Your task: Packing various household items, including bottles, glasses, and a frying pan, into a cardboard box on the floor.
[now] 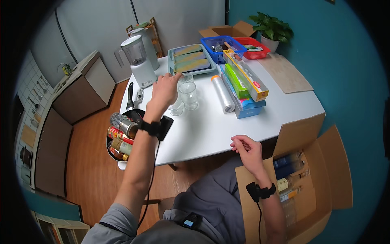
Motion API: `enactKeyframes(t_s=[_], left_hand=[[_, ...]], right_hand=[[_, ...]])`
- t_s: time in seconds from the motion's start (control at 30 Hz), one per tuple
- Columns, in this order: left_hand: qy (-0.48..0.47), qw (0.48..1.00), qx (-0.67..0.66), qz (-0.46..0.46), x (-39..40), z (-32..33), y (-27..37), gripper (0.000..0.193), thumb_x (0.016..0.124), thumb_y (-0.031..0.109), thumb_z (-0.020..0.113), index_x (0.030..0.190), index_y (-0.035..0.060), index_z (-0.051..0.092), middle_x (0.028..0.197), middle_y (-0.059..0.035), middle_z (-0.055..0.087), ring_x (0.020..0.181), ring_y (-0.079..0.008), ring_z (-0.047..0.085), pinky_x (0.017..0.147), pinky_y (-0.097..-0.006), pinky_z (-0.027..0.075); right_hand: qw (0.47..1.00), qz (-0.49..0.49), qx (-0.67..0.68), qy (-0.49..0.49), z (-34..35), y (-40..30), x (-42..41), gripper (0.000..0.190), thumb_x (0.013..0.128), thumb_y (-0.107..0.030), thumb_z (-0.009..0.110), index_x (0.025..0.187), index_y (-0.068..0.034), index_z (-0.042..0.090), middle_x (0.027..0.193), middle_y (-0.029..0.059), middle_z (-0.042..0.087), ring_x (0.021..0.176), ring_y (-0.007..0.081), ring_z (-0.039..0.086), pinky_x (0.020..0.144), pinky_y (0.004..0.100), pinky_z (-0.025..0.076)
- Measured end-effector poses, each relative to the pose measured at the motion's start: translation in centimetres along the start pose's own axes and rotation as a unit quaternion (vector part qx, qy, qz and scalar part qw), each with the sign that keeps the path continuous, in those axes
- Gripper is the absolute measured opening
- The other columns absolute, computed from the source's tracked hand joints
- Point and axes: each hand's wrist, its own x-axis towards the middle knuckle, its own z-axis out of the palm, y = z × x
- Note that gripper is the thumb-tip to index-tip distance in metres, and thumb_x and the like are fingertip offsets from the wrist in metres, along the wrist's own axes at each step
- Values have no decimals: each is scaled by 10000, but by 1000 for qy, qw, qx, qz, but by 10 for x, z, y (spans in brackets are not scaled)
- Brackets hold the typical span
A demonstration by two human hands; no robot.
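Stretched over the white table (207, 134), my left hand (166, 88) is at a group of clear stemmed glasses, its fingertips by the rim of the rear glass (186, 78). Whether it grips that glass cannot be told. A textured glass goblet (188, 94) stands in front, and another glass (176, 108) is partly behind my wrist. My right hand (248, 149), fingers curled together with nothing visible in them, hovers near the table's front edge, beside the open cardboard box (317, 183) with glass bottles (288, 183) lying in it.
Left: a pan (110, 149) of jars and cans, a blender (141, 67). Behind: a tray (213, 68) with patterned dishes, blue basket (219, 58), red basket (259, 55), potted plant (270, 42). Centre right: a plastic-wrap roll (224, 94), stacked wrap boxes (248, 111). A flat board (286, 74) lies by the wall.
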Motion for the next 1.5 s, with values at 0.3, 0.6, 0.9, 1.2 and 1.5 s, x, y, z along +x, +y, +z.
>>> enactKeyframes(t_s=[0.3,0.6,0.9,1.2,1.5], left_hand=[[-282,958,-15,48,48,15,-30,668,752,-159,635,1315,200,627,1290,-164,567,1186,-362,573,1006,-448,492],[-331,936,-17,121,56,36,-43,488,706,-162,655,1090,121,760,1271,-128,621,1197,-365,575,1063,-407,482],[-306,931,-64,189,29,23,-8,390,712,-57,746,1077,79,756,1205,-119,644,1145,-331,604,1032,-408,488],[-286,912,-138,259,-17,4,68,319,734,-21,736,1031,93,719,1235,-139,637,1115,-365,630,970,-442,506],[-258,919,-236,184,-32,6,95,727,729,-43,746,1363,104,420,1256,-173,632,1121,-415,611,947,-461,503]], right_hand=[[1000,-8,-14,-9,-1,2,-11,186,1002,-131,617,1065,18,710,829,71,735,754,97,688,702,241,550],[1000,1,-10,-4,-7,10,-19,195,997,-137,627,1064,26,712,819,72,729,750,100,687,692,240,549],[1000,10,-9,-8,-9,10,-19,191,991,-131,636,1065,30,707,842,77,733,738,102,680,690,241,546],[991,-52,-112,55,3,3,2,462,857,-159,788,1257,-7,613,1146,176,669,947,231,680,791,329,561],[977,-160,-119,71,25,14,48,843,834,-317,829,1478,-35,364,1432,237,503,1315,424,508,1071,479,438]])
